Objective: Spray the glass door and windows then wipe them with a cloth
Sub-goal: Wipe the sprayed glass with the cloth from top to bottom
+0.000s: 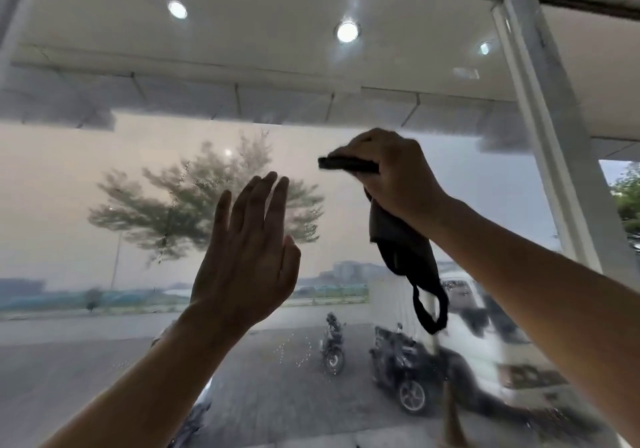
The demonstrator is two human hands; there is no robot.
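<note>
Your right hand [388,170] grips the dark cloth [408,253] against the window pane [104,177] to wipe; your left hand [246,257] — fingers straight, empty — is raised flat toward the glass, likely bracing.

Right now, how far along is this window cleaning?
Spraying looks done: droplets speckle the glass pane. Wiping is in hand: the right hand grips a dark cloth up high, the left hand is open beside it. Left: the lower droplets are not yet wiped.
</note>
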